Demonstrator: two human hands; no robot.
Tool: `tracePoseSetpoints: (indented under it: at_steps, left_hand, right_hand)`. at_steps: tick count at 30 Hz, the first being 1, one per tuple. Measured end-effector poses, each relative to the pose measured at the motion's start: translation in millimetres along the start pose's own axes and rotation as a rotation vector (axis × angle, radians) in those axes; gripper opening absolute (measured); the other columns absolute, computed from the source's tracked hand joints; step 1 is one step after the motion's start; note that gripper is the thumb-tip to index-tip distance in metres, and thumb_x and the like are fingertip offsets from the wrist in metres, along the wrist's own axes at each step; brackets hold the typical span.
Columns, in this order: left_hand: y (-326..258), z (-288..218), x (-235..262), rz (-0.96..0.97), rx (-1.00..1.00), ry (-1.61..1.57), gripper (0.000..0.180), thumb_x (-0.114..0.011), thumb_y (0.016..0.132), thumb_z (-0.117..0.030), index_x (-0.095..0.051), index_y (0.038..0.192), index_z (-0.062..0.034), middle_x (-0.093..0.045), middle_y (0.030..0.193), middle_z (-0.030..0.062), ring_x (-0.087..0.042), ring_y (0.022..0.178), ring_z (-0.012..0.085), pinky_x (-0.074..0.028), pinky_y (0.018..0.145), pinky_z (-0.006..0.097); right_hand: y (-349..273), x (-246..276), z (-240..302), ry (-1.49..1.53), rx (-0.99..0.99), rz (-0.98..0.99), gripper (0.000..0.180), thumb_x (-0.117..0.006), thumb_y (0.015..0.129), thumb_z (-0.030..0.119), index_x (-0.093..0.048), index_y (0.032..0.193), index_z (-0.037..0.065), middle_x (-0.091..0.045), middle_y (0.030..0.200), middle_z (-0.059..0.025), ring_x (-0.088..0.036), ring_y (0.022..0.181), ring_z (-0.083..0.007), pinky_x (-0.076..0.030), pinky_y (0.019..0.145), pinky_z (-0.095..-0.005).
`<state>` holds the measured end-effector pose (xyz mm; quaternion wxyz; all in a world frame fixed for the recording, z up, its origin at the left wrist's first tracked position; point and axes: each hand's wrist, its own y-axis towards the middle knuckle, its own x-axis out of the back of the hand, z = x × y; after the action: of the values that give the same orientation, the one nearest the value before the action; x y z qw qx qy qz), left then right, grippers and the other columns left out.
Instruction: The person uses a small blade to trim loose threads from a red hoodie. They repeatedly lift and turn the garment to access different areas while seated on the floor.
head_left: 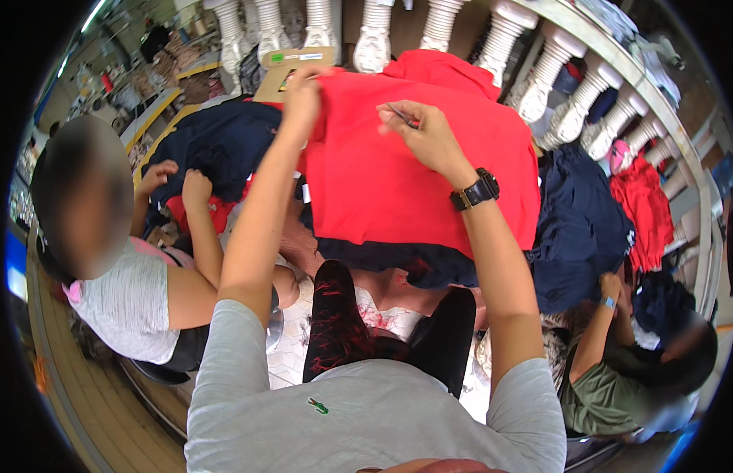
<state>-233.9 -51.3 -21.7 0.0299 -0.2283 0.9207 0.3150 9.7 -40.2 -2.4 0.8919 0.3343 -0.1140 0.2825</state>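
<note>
A bright red garment [414, 181] lies spread in front of me, its near edge hanging toward my lap. At its far left edge my left hand [303, 98] is closed, pinching the cloth. Above the middle of the garment my right hand [429, 140] is closed around a small dark metal tool [401, 115] that looks like thread snips. The tool's blades are slightly blurred, and the fingers hide its other end. Dark navy cloth [366, 251] shows beneath the red one.
Navy garments lie in piles at the left [216, 142] and right [579, 225]. More red cloth [642, 209] hangs at far right. A cardboard piece [299, 59] sits behind my left hand; white ribbed posts [374, 39] line the back. Co-workers sit left [134, 292] and right [611, 394].
</note>
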Motion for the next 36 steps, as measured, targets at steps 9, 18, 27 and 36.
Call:
tracePoseSetpoints:
  at_steps: [9, 18, 27, 36]
  left_hand:
    - [29, 57, 68, 0.126, 1.108, -0.124, 0.054, -0.058, 0.098, -0.051, -0.053, 0.119, -0.0016, -0.061, 0.115, 0.0162, -0.062, 0.101, 0.0243, -0.053, 0.086, 0.036]
    - [58, 51, 55, 0.279, 0.765, -0.222, 0.042, -0.059, 0.100, -0.016, -0.048, 0.139, -0.0056, -0.059, 0.135, 0.0113, -0.061, 0.121, 0.0238, -0.049, 0.105, 0.039]
    - [62, -5, 30, 0.329, 0.410, -0.048, 0.046, -0.050, 0.102, -0.007, -0.047, 0.147, -0.0100, -0.056, 0.140, 0.0095, -0.058, 0.125, 0.0219, -0.048, 0.106, 0.037]
    - [-41, -40, -58, 0.452, -0.282, 0.833, 0.019, -0.067, 0.091, -0.010, -0.072, 0.109, -0.0094, -0.063, 0.108, 0.0082, -0.062, 0.095, 0.0181, -0.050, 0.080, 0.030]
  right_hand:
    - [-6, 229, -117, -0.666, -0.590, -0.479, 0.047, -0.070, 0.085, 0.045, -0.075, 0.101, 0.001, -0.074, 0.091, -0.0208, -0.072, 0.086, -0.0314, -0.054, 0.079, -0.0386]
    - [-12, 255, -138, -0.145, -0.765, -0.417, 0.059, -0.081, 0.081, 0.045, -0.069, 0.113, -0.004, -0.072, 0.098, -0.0127, -0.068, 0.084, -0.0202, -0.053, 0.072, -0.0330]
    - [-14, 289, -175, -0.184, -0.490, -0.389, 0.021, -0.074, 0.086, 0.025, -0.073, 0.089, 0.005, -0.055, 0.060, 0.0044, -0.040, 0.046, -0.0036, -0.028, 0.044, -0.0244]
    - [-41, 252, -143, -0.380, -0.247, -0.415, 0.031, -0.071, 0.088, 0.031, -0.071, 0.095, 0.001, -0.072, 0.082, -0.0069, -0.063, 0.074, -0.0136, -0.049, 0.069, -0.0303]
